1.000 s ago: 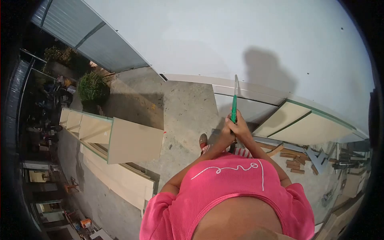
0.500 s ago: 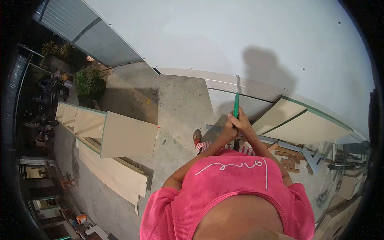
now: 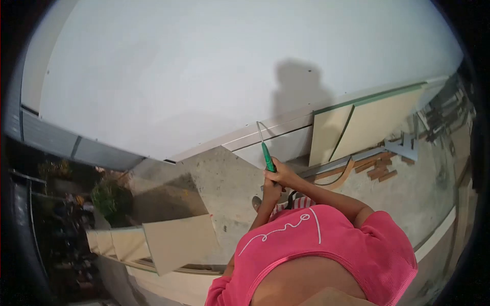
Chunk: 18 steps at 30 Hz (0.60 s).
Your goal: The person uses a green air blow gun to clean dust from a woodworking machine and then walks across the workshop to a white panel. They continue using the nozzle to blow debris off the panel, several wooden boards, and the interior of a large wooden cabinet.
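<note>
My right hand (image 3: 280,174) is closed around the lower part of a green-handled tool (image 3: 267,156) with a thin metal shaft. Just below it, my left hand (image 3: 271,188) wraps the handle's end, its fingers partly covered by the right. The shaft points up and away from me, its tip right at the lower edge of a large white wall panel (image 3: 178,76). A shadow of the shaft falls beside the tip. Beneath the panel edge runs a pale strip with a dark gap under it.
Cream boards with green edges (image 3: 383,115) lean on the wall at right. Wood offcuts (image 3: 380,171) and a grey metal frame (image 3: 403,147) lie on the concrete floor (image 3: 224,188). A cream board structure (image 3: 181,239) stands at lower left, with a bushy plant (image 3: 111,196) behind it.
My view has turned, so the wall edge now slopes up to the right. The tool's tip has moved left along that edge, both hands still on the handle.
</note>
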Available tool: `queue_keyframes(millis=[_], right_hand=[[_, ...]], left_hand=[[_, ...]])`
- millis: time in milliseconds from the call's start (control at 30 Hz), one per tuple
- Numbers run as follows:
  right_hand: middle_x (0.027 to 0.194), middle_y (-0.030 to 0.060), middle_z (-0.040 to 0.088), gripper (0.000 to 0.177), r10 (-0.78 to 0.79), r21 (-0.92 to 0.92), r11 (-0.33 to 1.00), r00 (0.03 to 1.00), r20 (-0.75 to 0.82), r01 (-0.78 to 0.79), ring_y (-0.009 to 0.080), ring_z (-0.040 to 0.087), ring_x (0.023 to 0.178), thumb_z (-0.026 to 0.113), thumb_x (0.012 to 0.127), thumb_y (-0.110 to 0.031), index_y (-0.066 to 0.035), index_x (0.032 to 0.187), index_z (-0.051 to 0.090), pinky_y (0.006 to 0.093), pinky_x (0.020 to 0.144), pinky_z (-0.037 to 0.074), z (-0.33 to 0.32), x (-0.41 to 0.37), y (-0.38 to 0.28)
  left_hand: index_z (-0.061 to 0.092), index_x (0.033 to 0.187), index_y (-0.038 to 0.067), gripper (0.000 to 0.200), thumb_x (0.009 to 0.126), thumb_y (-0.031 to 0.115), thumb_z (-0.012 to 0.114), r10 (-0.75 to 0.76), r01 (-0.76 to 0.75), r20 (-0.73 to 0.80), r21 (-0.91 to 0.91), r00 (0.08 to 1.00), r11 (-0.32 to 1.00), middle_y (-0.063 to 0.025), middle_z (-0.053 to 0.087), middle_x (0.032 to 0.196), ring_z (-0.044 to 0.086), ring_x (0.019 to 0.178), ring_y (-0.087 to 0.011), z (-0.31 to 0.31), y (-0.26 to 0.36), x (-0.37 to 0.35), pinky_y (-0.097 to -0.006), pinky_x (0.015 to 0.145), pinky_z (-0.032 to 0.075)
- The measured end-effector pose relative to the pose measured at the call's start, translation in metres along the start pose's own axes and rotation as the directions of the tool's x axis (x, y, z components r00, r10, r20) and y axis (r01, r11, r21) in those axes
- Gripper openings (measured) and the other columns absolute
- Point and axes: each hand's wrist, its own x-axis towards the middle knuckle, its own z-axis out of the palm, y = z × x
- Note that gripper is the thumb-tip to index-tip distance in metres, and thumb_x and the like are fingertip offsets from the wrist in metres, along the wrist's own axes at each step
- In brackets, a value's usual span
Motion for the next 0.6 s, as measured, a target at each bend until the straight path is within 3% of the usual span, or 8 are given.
queue_keyframes(millis=[100, 133, 200, 267, 300, 367, 533, 600], right_hand=[[0.097, 0.0220, 0.058, 0.060, 0.005, 0.059, 0.998, 0.992, -0.130, 0.003, 0.0324, 0.057, 0.087, 0.060, 0.078, -0.035, 0.001, 0.122, 0.040, 0.0383, 0.078, 0.044, -0.019, -0.019, 0.001], [0.097, 0.0220, 0.058, 0.060, 0.000, 0.062, 0.998, 0.989, -0.148, 0.009, 0.0324, 0.057, 0.087, 0.060, 0.078, -0.035, 0.001, 0.122, 0.040, 0.0383, 0.078, 0.044, -0.027, -0.025, -0.004], [0.100, 0.0192, 0.059, 0.062, -0.030, 0.119, 0.990, 0.935, -0.355, 0.077, 0.0291, 0.058, 0.089, 0.059, 0.079, -0.034, 0.000, 0.126, 0.038, 0.0368, 0.079, 0.045, -0.042, -0.037, -0.019], [0.099, 0.0175, 0.059, 0.062, -0.040, 0.154, 0.982, 0.915, -0.402, 0.111, 0.0269, 0.058, 0.088, 0.059, 0.079, -0.033, 0.000, 0.127, 0.037, 0.0360, 0.079, 0.045, -0.057, -0.047, -0.048], [0.099, 0.0157, 0.059, 0.063, -0.046, 0.186, 0.973, 0.900, -0.433, 0.139, 0.0247, 0.059, 0.087, 0.059, 0.079, -0.031, -0.001, 0.129, 0.037, 0.0351, 0.078, 0.046, -0.064, -0.048, -0.059], [0.097, 0.0143, 0.059, 0.062, -0.096, 0.175, 0.965, 0.881, -0.462, 0.197, 0.0227, 0.059, 0.084, 0.059, 0.080, -0.030, -0.001, 0.130, 0.036, 0.0340, 0.076, 0.047, -0.075, -0.044, -0.070], [0.095, 0.0117, 0.058, 0.062, -0.201, 0.147, 0.934, 0.817, -0.541, 0.327, 0.0201, 0.059, 0.080, 0.059, 0.080, -0.030, -0.001, 0.130, 0.036, 0.0316, 0.071, 0.047, -0.080, -0.034, -0.081], [0.093, 0.0116, 0.058, 0.064, 0.049, 0.239, 0.969, 0.914, -0.403, 0.054, 0.0200, 0.059, 0.078, 0.059, 0.080, -0.030, -0.002, 0.132, 0.035, 0.0314, 0.069, 0.047, -0.084, -0.050, -0.107]], left_hand=[[0.029, 0.133, 0.006, 0.055, 0.082, -0.006, 0.045, 0.020, -0.026, 0.094, 0.064, 0.995, 0.998, -0.0097, 0.054, 0.088, 0.057, 0.063, -0.0158, 0.015, 0.001, 0.002, -0.0269, 0.049, 0.045], [0.027, 0.134, 0.005, 0.056, 0.082, -0.006, 0.045, 0.072, -0.088, 0.129, 0.126, 0.989, 0.988, -0.0109, 0.053, 0.095, 0.057, 0.072, -0.0183, 0.023, 0.010, 0.002, -0.0276, 0.056, 0.047], [0.026, 0.136, 0.005, 0.057, 0.082, -0.006, 0.045, 0.131, -0.164, 0.180, 0.188, 0.975, 0.968, -0.0120, 0.053, 0.101, 0.058, 0.081, -0.0208, 0.037, 0.029, 0.007, -0.0284, 0.063, 0.048], [0.024, 0.137, 0.003, 0.060, 0.082, -0.005, 0.047, 0.259, -0.302, 0.254, 0.146, 0.932, 0.942, -0.0141, 0.048, 0.115, 0.051, 0.102, -0.0230, 0.049, 0.050, 0.017, -0.0293, 0.081, 0.044], [0.024, 0.137, 0.003, 0.060, 0.082, -0.005, 0.047, 0.262, -0.308, 0.269, 0.147, 0.927, 0.940, -0.0141, 0.048, 0.115, 0.051, 0.102, -0.0230, 0.052, 0.063, 0.019, -0.0293, 0.081, 0.044], [0.024, 0.137, 0.003, 0.062, 0.081, -0.003, 0.049, 0.460, -0.515, 0.308, 0.129, 0.833, 0.847, -0.0155, 0.043, 0.123, 0.045, 0.111, -0.0224, 0.057, 0.087, 0.023, -0.0293, 0.090, 0.039], [0.022, 0.138, 0.002, 0.063, 0.082, -0.002, 0.050, 0.376, -0.433, 0.373, 0.080, 0.848, 0.898, -0.0152, 0.042, 0.124, 0.044, 0.113, -0.0213, 0.054, 0.107, 0.030, -0.0291, 0.091, 0.039], [0.021, 0.138, 0.002, 0.063, 0.082, -0.002, 0.050, 0.370, -0.429, 0.383, 0.078, 0.846, 0.900, -0.0151, 0.042, 0.124, 0.043, 0.114, -0.0213, 0.055, 0.112, 0.032, -0.0289, 0.091, 0.039]])
